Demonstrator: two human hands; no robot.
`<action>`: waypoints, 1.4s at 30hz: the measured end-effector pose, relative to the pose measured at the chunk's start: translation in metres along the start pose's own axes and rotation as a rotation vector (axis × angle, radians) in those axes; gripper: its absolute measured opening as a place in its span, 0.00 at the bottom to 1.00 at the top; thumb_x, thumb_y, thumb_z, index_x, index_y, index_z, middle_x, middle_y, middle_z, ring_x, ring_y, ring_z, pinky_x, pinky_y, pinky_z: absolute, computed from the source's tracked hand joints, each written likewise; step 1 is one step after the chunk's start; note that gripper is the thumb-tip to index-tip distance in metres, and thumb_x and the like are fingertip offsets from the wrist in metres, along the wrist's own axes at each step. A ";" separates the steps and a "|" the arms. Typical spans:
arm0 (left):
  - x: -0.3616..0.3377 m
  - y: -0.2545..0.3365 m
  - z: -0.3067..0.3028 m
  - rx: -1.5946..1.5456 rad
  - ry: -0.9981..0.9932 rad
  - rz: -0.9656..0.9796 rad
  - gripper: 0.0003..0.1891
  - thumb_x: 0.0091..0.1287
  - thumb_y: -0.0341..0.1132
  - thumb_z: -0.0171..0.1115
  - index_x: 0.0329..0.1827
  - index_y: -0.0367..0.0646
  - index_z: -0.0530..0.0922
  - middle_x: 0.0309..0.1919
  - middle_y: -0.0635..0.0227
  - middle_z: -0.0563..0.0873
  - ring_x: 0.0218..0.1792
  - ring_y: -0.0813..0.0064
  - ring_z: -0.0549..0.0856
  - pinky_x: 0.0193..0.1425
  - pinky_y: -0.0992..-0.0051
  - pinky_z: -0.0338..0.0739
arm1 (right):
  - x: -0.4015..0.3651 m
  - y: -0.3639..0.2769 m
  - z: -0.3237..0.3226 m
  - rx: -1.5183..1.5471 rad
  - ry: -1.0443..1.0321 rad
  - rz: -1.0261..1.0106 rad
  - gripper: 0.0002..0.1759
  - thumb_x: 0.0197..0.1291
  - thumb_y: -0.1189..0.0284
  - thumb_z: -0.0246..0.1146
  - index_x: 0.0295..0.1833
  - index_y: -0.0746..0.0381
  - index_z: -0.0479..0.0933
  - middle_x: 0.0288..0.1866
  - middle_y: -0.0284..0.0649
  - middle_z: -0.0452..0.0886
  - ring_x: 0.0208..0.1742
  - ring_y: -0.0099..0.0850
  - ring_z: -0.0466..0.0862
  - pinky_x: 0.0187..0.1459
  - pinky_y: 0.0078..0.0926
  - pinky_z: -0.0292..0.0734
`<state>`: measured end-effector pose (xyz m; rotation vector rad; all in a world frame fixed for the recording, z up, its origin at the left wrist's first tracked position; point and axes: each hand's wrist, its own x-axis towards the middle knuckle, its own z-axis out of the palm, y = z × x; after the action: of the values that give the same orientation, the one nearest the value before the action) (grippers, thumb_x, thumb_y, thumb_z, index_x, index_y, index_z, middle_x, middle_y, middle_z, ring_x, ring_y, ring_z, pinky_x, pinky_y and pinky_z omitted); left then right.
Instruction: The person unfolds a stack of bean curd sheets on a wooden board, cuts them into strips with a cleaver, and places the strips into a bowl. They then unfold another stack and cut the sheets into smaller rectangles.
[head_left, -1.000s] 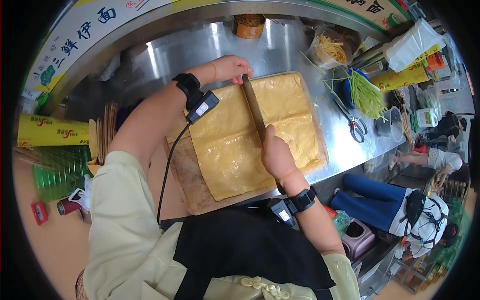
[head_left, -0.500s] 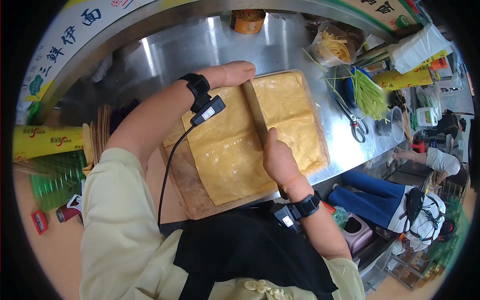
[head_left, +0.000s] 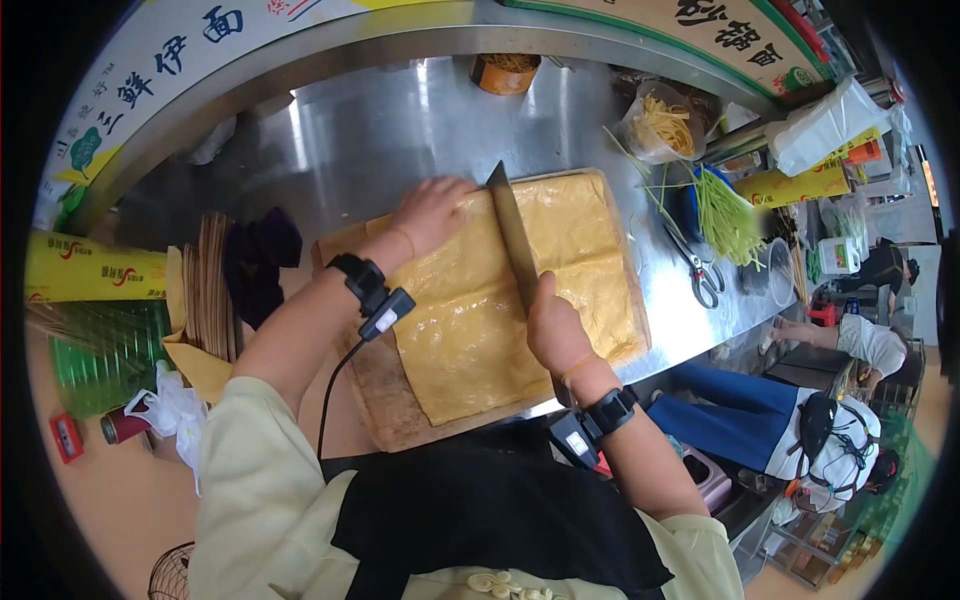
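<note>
A folded yellow sheet [head_left: 460,350] with a shiny surface lies on a wooden board [head_left: 385,400]. My right hand [head_left: 560,330] is wrapped round the handle end of a large knife [head_left: 514,232], whose long blade lies across the sheet, its tip near the far edge. My left hand [head_left: 432,214] rests on the sheet's upper left part, fingers spread and pointing toward the knife, apart from the blade.
Scissors [head_left: 704,280], green stalks [head_left: 728,215] and a container of noodles [head_left: 660,125] are at the right. A tin [head_left: 505,75] stands at the back. Wooden sticks [head_left: 207,285] and dark cloth [head_left: 262,255] lie left. Other people are at the right.
My left hand has let go of the knife's far end and moved left and down onto the sheet, its fingers opened. My right hand still holds the knife in nearly the same place.
</note>
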<state>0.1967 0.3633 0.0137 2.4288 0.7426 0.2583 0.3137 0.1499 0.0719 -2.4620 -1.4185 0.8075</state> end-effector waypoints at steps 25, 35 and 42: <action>-0.114 0.085 0.059 0.243 0.017 0.154 0.40 0.65 0.50 0.58 0.73 0.34 0.58 0.75 0.54 0.58 0.77 0.57 0.51 0.80 0.58 0.39 | -0.065 0.023 0.003 -0.001 0.034 -0.147 0.15 0.58 0.81 0.53 0.48 0.72 0.57 0.27 0.67 0.77 0.31 0.64 0.79 0.32 0.56 0.73; -0.115 0.084 0.064 0.278 0.031 0.173 0.38 0.66 0.49 0.56 0.74 0.34 0.58 0.75 0.52 0.58 0.77 0.56 0.51 0.80 0.58 0.40 | -0.126 0.041 0.006 0.026 -0.075 -0.053 0.17 0.58 0.82 0.52 0.51 0.71 0.57 0.27 0.65 0.78 0.33 0.64 0.80 0.35 0.57 0.75; -0.114 0.086 0.062 0.278 0.014 0.171 0.39 0.66 0.49 0.57 0.74 0.34 0.58 0.75 0.53 0.57 0.77 0.56 0.51 0.80 0.58 0.40 | -0.135 0.044 0.016 0.073 -0.048 -0.048 0.17 0.58 0.82 0.52 0.52 0.71 0.56 0.26 0.65 0.78 0.32 0.64 0.79 0.34 0.58 0.74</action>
<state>0.1627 0.2117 0.0116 2.7620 0.6108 0.2525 0.2851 0.0114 0.0893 -2.3603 -1.4320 0.8972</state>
